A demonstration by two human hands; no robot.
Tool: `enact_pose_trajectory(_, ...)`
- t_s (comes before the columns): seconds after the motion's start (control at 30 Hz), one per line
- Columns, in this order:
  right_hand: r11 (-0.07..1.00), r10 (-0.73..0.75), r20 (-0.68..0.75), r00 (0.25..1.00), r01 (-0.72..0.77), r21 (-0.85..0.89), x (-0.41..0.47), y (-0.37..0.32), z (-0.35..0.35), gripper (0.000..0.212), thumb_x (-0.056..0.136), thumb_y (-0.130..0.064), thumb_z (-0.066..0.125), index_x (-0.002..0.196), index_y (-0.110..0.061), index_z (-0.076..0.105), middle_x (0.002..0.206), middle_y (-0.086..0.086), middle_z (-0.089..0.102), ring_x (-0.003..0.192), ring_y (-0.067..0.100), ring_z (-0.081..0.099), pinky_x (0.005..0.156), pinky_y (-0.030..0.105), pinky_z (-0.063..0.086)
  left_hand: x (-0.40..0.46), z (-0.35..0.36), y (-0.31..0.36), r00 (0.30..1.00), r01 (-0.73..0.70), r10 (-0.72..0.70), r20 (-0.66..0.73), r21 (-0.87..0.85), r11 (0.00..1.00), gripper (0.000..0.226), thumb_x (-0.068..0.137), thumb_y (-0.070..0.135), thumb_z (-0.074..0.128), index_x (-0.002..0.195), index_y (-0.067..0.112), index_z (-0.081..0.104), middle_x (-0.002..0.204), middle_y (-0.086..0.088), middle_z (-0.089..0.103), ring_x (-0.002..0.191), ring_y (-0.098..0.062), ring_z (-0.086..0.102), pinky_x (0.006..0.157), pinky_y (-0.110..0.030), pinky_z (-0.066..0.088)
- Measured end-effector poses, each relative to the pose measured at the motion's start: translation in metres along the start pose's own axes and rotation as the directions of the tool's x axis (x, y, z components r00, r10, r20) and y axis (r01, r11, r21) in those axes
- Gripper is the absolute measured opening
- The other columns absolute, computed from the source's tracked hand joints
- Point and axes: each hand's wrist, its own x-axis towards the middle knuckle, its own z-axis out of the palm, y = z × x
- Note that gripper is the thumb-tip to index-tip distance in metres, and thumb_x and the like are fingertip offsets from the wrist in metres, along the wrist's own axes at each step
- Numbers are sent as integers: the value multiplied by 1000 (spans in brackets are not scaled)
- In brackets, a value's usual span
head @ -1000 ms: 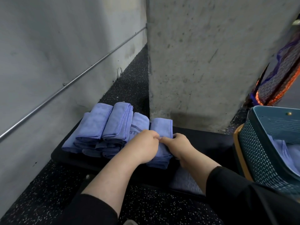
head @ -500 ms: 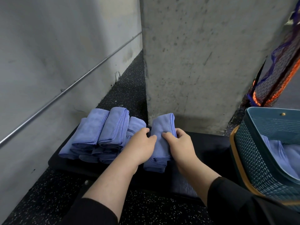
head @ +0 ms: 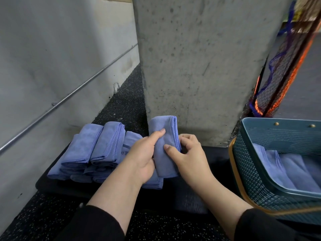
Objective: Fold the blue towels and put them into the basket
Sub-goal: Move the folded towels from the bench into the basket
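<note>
Stack of folded blue towels [head: 97, 150] on black mat [head: 50, 184], far left. Left hand [head: 140, 159] and right hand [head: 188, 157] both grip one folded towel [head: 165, 146], lifted upright between them. Teal basket [head: 257, 173] far right, towels inside.

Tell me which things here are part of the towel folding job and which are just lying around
Part of the job:
held folded towel, gripped by left hand and right hand
folded towel pile
basket, towels already inside

Just there:
concrete pillar
wall rail
netting
black mat
</note>
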Motion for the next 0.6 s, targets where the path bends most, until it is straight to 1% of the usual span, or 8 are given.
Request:
enact_pose_trajectory(0.03,1000,19,7,1000,-19,14,-1,-1,-3,32,80,-44,77,105,-29,64,115,-18,56,103,-2,58,85,20,47,0,4,0,1000,-13,13,10,-14,1000,45,94,31,68,124,-2,65,112,-23,72,108,-34,70,103,-48,52)
enact_pose_trajectory(0.1,970,124,54,991,-132,204,-1,-6,-12,64,76,-47,82,129,-29,49,124,-17,57,102,-6,61,83,16,50,-2,14,0,998,-51,52,41,-24,998,42,95,30,66,121,-2,67,112,-24,72,108,-35,70,103,-49,52)
enact_pose_trajectory(0.17,917,196,118,973,-225,330,2,-10,-22,87,70,-56,82,141,-29,42,124,-13,64,104,0,67,90,29,56,-5,23,-1,991,-121,121,63,7,993,37,95,28,67,116,-2,69,110,-23,73,106,-35,71,102,-50,52)
enact_pose_trajectory(0.2,904,198,146,969,-238,354,2,-12,-29,83,70,-56,82,140,-27,47,120,-10,69,104,6,70,92,37,57,-7,29,-1,985,-165,163,54,36,986,35,94,28,69,113,-2,70,107,-22,74,103,-34,72,100,-51,53)
enact_pose_trajectory(0.27,903,165,160,973,-214,372,2,-20,-41,55,80,-45,80,127,-23,61,111,-5,75,101,13,72,92,42,58,-13,39,1,969,-245,244,32,94,965,34,90,29,73,108,0,71,100,-20,75,97,-33,74,94,-51,57)
enact_pose_trajectory(0.37,918,142,114,983,-174,356,-2,-35,-61,28,88,-32,76,113,-19,69,101,-3,77,94,12,74,85,36,60,-17,58,2,948,-318,318,24,115,941,31,88,29,75,102,2,71,93,-17,77,88,-31,76,81,-44,62)
enact_pose_trajectory(0.47,961,110,-2,994,-106,255,0,-46,-89,25,87,-29,76,108,-17,70,96,-2,77,88,10,74,79,33,60,-23,85,1,927,-374,370,67,59,926,33,89,34,73,101,3,71,93,-18,77,86,-31,76,80,-43,60)
enact_pose_trajectory(0.6,996,1,-80,997,7,93,2,-62,-160,18,87,-23,75,102,-14,70,93,2,77,89,17,74,79,38,60,-26,126,-5,898,-429,422,121,38,902,53,81,58,64,100,9,72,96,-13,77,89,-30,74,80,-45,58)
